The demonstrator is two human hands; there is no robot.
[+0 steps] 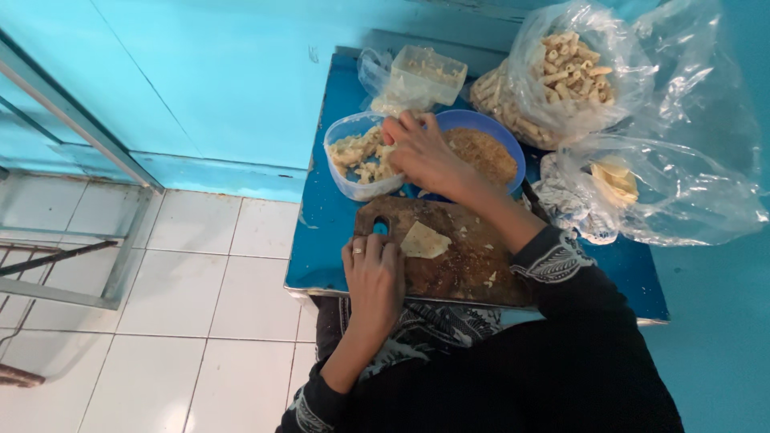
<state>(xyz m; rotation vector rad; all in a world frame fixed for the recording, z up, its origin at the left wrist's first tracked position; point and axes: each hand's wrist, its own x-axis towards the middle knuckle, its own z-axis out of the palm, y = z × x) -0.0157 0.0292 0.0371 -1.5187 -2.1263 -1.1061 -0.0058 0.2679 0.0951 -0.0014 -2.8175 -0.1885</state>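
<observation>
The right hand (423, 152) reaches over the rim of a clear plastic tub (346, 183) of pale filling (361, 154); its fingers are curled together at the filling, and whether they pinch any of it cannot be told. Touching that tub, under the wrist of this hand, stands a blue bowl (513, 148) of brown crumbs (485, 154).

The left hand (374, 277) lies flat, fingers together and pressing down, on the near left edge of a dark wooden cutting board (457, 265), a ring on one finger. Just beside its fingertips a thin pale wrapper sheet (423, 240) lies on the board, with small scraps scattered near it.

Beyond the right hand's fingers sits a small clear container in a plastic bag (421, 76). Farther off to that hand's right are a large clear bag of rolled, crumbed pieces (561, 76) and another clear bag holding pale sheets (616, 183). All rest on a blue table (329, 216) by a turquoise wall (224, 80), above a white tiled floor (200, 281).
</observation>
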